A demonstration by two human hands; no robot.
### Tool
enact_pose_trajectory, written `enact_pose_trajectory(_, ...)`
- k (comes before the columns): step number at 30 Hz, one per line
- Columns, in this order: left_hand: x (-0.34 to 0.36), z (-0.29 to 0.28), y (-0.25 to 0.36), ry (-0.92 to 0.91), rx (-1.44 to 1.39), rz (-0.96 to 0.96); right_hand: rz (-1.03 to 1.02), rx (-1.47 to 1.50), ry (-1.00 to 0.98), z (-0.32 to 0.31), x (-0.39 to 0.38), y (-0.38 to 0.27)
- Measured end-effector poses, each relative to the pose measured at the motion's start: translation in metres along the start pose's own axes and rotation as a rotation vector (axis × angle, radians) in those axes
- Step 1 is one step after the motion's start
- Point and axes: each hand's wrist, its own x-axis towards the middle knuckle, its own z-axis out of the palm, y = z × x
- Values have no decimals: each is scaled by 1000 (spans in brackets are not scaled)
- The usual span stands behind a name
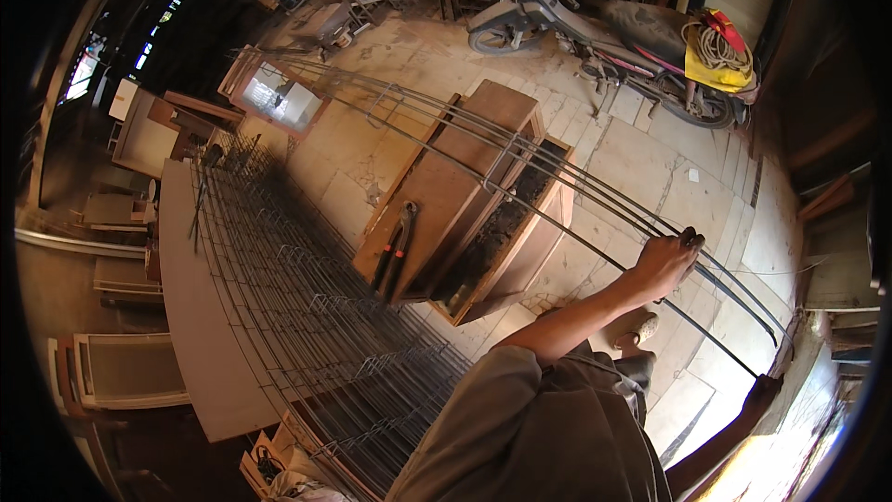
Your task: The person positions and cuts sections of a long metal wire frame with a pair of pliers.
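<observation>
A long cage of thin steel rebar (437,113) with wire stirrups stretches from the far left to my right side. It rests across a brown wooden cabinet (492,116) lying on the floor. My left hand (667,262) is closed around the bars near their close end, with dark marks on the fingers. At the tip of the lowest bar, my right hand (764,392) is closed on the rod; shadow hides its fingers. A pair of pincers with red and black handles (398,246) lies on the cabinet, left of the cage.
A stack of finished rebar cages (307,288) lies to the left over a pale board (190,316). A motorbike (604,37) carrying coiled rope (720,45) stands at the back right. Framed panels (135,367) lean at the left. A glass-fronted frame (279,96) sits under the cage's far end.
</observation>
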Motion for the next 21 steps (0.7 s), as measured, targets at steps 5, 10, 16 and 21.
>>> enact_pose_trajectory(5,2,-7,4,8,-39,-3,-3,9,-2,1,2,1)
enact_pose_trajectory(10,1,-4,-1,14,-24,-8,-11,3,-2,3,3,0)
enact_pose_trajectory(16,-1,-1,-1,41,-60,0,-7,7,6,8,5,5)
enact_pose_trajectory(21,-2,-3,1,60,-106,5,-4,9,12,8,5,6)
